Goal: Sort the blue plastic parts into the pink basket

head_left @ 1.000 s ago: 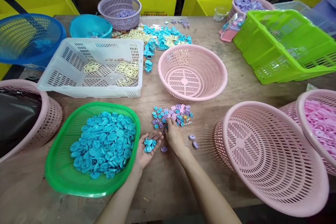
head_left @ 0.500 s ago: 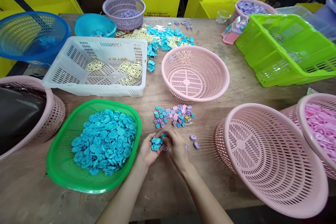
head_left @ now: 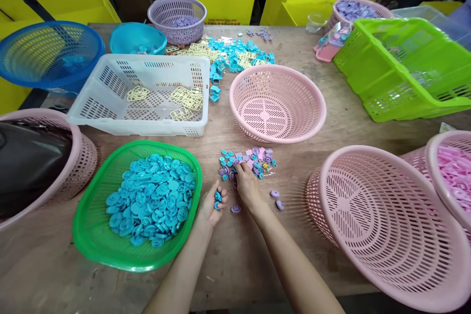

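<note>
Left hand (head_left: 212, 204) cups blue buttons (head_left: 217, 198) beside the green basket (head_left: 93, 248) of blue ones; right hand (head_left: 246, 182) pinches into the mixed pile (head_left: 253, 159).

Both forearms bare, reaching forward from near edge of table, converging toward centre. Left hand (head_left: 212, 204) palm-up, fingers curled into loose cup. Right hand (head_left: 246, 184) palm-down, just beside left, fingertips pressed down ahead.

Free room: bare worktop (head_left: 235, 250) near the front edge, between the two forearms.
Left obstacle: green basket (head_left: 88, 235).
Right obstacle: tilted pink basket (head_left: 423, 274).
Behind: round pink basket (head_left: 312, 122), white crate (head_left: 198, 127).
</note>
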`<action>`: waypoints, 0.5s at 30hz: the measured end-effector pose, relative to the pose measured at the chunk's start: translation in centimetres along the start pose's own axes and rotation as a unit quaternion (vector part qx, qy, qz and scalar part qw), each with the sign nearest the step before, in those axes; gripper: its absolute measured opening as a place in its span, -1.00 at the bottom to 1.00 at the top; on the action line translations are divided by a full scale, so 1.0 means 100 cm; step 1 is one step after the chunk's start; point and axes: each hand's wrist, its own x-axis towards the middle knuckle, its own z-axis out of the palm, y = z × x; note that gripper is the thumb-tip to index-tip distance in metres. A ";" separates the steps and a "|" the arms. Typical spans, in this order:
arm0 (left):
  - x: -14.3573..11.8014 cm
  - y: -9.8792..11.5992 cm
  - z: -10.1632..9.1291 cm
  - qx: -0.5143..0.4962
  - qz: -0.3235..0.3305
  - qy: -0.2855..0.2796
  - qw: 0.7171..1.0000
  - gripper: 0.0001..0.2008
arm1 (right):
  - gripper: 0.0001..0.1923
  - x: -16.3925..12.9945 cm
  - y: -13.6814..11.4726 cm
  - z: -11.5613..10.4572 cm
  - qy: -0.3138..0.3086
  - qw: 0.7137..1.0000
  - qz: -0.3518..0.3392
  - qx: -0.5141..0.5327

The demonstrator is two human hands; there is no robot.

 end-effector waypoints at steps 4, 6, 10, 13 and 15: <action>0.011 -0.009 -0.003 0.129 0.140 0.044 0.981 -0.57 | -0.71 -0.004 0.002 0.000 0.023 0.998 0.035 0.052; 0.019 -0.011 -0.005 0.194 0.208 0.071 0.956 -0.52 | -0.77 -0.007 0.006 0.000 0.067 0.981 0.071 0.167; 0.028 -0.007 -0.005 0.260 0.264 0.091 0.924 -0.52 | -0.76 -0.017 0.009 -0.004 0.034 0.823 0.195 0.532; 0.019 -0.006 0.004 0.245 0.263 0.083 0.929 -0.53 | -0.69 -0.028 -0.001 -0.013 0.014 0.709 0.242 0.663; 0.007 -0.011 0.019 0.222 0.252 0.060 0.940 -0.53 | -0.74 -0.037 -0.011 -0.024 0.053 0.722 0.244 0.646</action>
